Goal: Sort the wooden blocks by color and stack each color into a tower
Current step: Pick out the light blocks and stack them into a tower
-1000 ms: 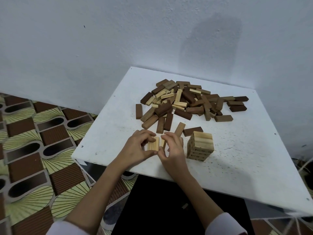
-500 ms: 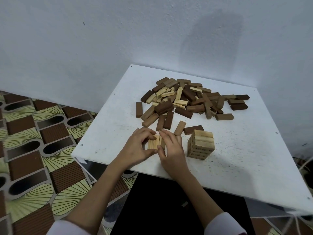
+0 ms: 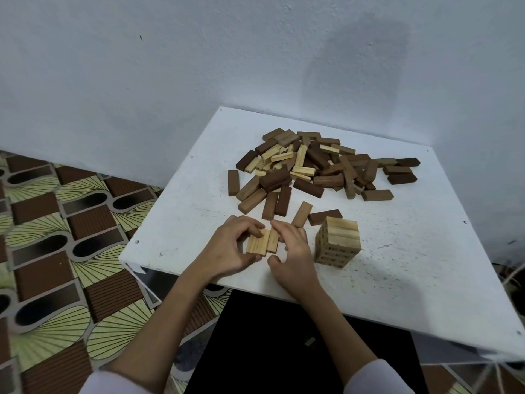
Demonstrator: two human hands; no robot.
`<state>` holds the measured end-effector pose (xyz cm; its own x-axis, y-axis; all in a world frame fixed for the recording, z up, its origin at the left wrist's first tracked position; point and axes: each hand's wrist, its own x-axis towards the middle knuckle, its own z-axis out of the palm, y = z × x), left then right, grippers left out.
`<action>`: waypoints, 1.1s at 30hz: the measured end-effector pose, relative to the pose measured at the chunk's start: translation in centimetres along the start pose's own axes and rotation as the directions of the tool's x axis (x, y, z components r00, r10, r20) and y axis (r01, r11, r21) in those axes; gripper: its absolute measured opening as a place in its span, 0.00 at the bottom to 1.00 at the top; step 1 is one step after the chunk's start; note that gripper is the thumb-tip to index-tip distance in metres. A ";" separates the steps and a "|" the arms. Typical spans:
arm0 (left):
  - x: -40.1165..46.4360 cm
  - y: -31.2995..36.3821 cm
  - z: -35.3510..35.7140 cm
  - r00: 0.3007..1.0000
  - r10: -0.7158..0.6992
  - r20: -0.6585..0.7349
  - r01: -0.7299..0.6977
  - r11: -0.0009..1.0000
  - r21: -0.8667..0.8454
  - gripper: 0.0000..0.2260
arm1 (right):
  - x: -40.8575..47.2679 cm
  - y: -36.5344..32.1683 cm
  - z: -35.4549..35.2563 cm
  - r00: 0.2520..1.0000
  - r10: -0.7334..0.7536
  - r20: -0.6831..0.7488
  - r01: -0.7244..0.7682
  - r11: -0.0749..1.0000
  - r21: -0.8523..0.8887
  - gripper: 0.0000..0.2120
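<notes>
Blocks of pale wood [image 3: 262, 244] lie side by side in a small flat row near the front edge of the white counter [image 3: 397, 268], between the two hands, and compared with one second ago the row looks tighter and more even: the pieces that were a little apart and crooked are now pressed together into one neat layer. The left hand [image 3: 227, 251] holds the left side of this row, its fingers [image 3: 250, 224] curled over the far end and the thumb at the near end. The right hand [image 3: 292, 251] is at the right side of the row with bent fingers; the forefinger touches the rightmost block, but whether it really grips it cannot be told from this view. Just to the right stands the pale tower [image 3: 338, 241], several layers high and upright, not touched by any hand and in the same place as before. The mixed pile [image 3: 321, 166] of dark, medium and pale blocks at the back of the counter also has not changed. This suggests that the person is preparing the next layer for the pale tower, probably to lift it as one piece. The sorting seems far from finished, because many pale blocks remain in the pile and no brown tower is started.
</notes>
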<state>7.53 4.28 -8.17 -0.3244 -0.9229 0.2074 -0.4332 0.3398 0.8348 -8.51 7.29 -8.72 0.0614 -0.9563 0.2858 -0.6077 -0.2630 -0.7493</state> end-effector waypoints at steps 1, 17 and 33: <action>0.0 0.1 0.0 1.000 -0.010 -0.008 0.010 1.000 -0.002 0.16 | 0.0 0.0 0.0 1.000 -0.004 0.012 0.004 1.000 0.004 0.30; -0.1 0.5 -0.3 0.999 -0.045 0.017 0.045 0.999 0.027 0.30 | 0.2 0.1 0.0 0.998 -0.029 0.052 0.028 0.999 0.020 0.31; -0.2 0.4 -0.3 0.999 -0.016 0.042 0.015 0.999 0.030 0.30 | 0.1 -0.1 -0.4 0.996 -0.008 0.092 0.004 0.999 0.045 0.33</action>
<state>7.71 4.48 -7.71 -0.3522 -0.9199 0.1725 -0.4626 0.3313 0.8223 -8.76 7.25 -8.36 0.1389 -0.9618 0.2359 -0.5709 -0.2725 -0.7745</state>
